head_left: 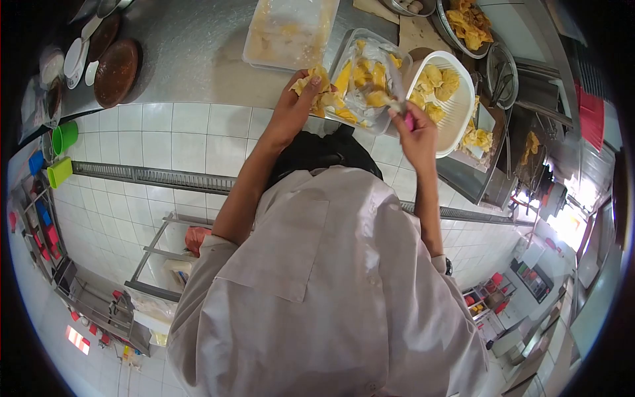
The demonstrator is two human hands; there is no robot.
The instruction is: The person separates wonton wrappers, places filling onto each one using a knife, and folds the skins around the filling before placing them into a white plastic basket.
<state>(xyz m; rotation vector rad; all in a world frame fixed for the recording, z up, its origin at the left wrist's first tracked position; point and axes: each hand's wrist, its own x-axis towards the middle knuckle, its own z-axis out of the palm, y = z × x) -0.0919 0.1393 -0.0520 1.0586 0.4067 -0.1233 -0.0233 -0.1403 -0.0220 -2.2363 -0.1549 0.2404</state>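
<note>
My left hand [296, 99] is closed around a yellow, ruffled wrapper [311, 88] at the counter's front edge. In my right hand [417, 132] is a pink-handled utensil [409, 121], its upper part blurred. Between the hands lies a clear plastic container [338, 59] with yellow pieces and a crumpled clear bag in it. Several yellow pleated pouches [447, 85] sit in a white oval basket [468, 112], just beyond my right hand.
A translucent lidded tray [254, 49] is at the back. Brown plates [116, 73] stand far left. A metal bowl [486, 49] of fried orange pieces [467, 26] sits back right. More yellow pieces [477, 137] lie right of the basket.
</note>
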